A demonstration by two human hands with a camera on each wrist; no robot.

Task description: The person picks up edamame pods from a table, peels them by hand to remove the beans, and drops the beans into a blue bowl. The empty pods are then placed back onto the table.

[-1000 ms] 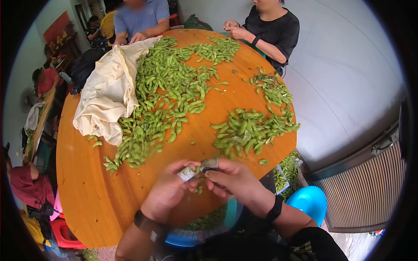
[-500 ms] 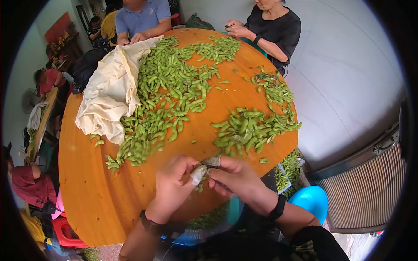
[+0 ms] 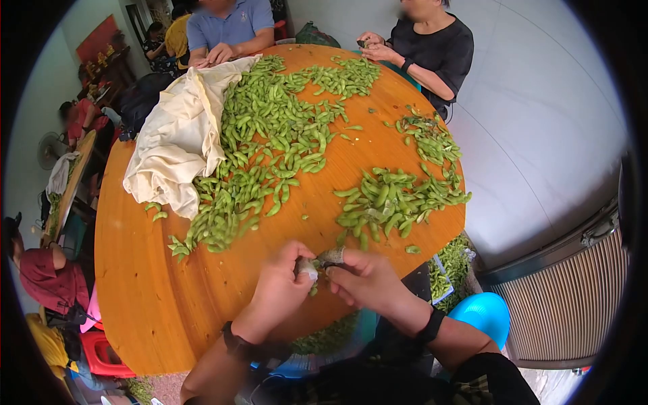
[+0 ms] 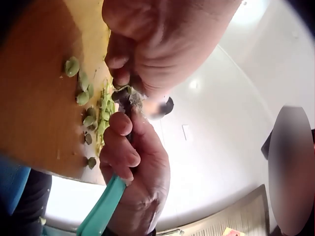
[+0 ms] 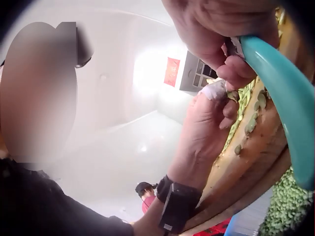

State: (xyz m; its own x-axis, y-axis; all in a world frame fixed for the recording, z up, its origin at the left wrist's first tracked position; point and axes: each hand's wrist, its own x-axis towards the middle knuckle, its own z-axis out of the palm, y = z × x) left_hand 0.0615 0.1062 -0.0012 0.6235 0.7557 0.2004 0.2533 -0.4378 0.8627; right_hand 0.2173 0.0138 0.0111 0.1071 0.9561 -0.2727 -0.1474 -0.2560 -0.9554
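Over the near edge of the table, my two hands meet at the fingertips. My left hand (image 3: 280, 287), with white tape (image 5: 214, 91) on a digit, pinches a small green soybean pod (image 3: 317, 263), mostly hidden by the fingers. My right hand (image 3: 368, 280), its index finger wrapped in greyish tape (image 3: 332, 255), grips a tool with a curved teal handle (image 4: 104, 209). The dark end of the tool sits by the pod; its kind cannot be told. A few loose pods (image 4: 83, 98) lie on the wood just below the hands.
Piles of green pods cover the round wooden table (image 3: 142, 290), with a cream cloth (image 3: 175, 145) at the left. A smaller pile (image 3: 388, 199) lies to the right. Two people sit across. Near my lap stands a container of shelled beans (image 5: 285, 206); a blue stool (image 3: 479, 317) is at right.
My left hand has turned inward, bringing its taped digit closer to the right fingertips. The right hand stays nearly in place, still gripping the tool. The head view has shifted slightly.
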